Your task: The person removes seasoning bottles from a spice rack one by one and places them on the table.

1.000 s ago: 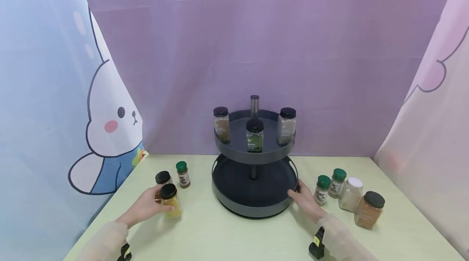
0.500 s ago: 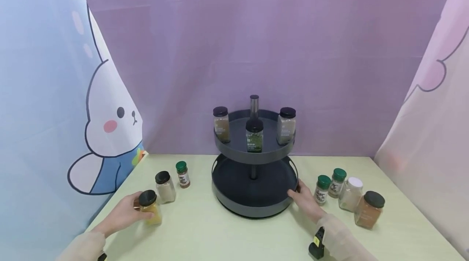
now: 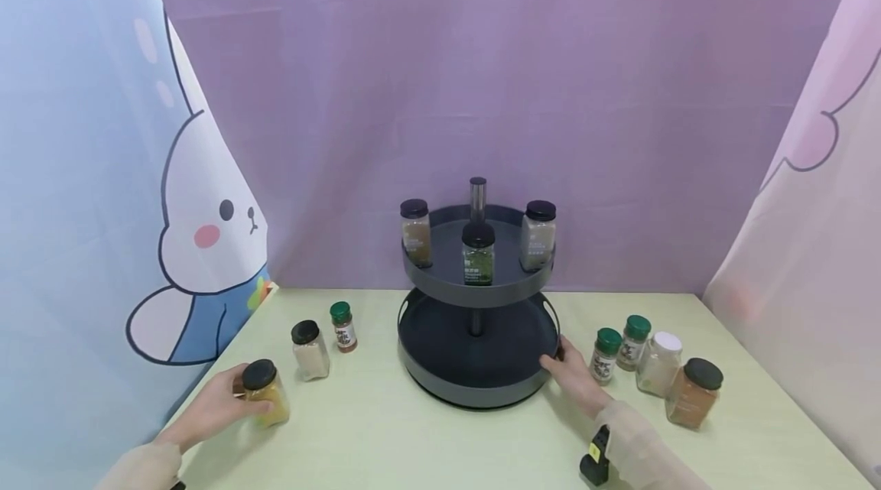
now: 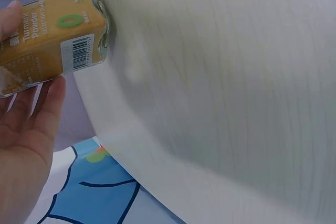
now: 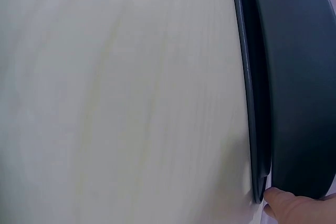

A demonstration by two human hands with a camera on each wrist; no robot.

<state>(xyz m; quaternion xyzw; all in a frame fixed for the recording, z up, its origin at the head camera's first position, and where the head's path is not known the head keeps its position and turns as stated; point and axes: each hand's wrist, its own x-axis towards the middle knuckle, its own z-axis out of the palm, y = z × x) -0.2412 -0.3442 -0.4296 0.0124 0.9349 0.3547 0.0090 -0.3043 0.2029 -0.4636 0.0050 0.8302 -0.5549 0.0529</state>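
At the table's left front, my left hand (image 3: 219, 403) grips a jar of yellow powder (image 3: 270, 401) with a black lid. In the left wrist view the label on this jar (image 4: 52, 30) reads Turmeric Powder, with the thumb on one side and fingers on the other. My right hand (image 3: 578, 378) holds the right rim of the lower tier of a dark two-tier round rack (image 3: 475, 397). Seen from the right wrist, the thumb and a fingertip of this hand (image 5: 299, 207) touch the lower edge of the rack (image 5: 299, 87).
Three black-lidded jars stand on the upper tier (image 3: 450, 293). Behind my left hand are a black-lidded pale jar (image 3: 312, 358) and a green-lidded bottle (image 3: 346, 333). On the right stand two green-lidded bottles, a white-lidded jar (image 3: 659, 369) and a reddish-brown jar (image 3: 691, 400).
My left hand has moved left and slightly toward the front with the yellow jar, away from the pale jar, which now shows fully. My right hand and the rack have stayed put.
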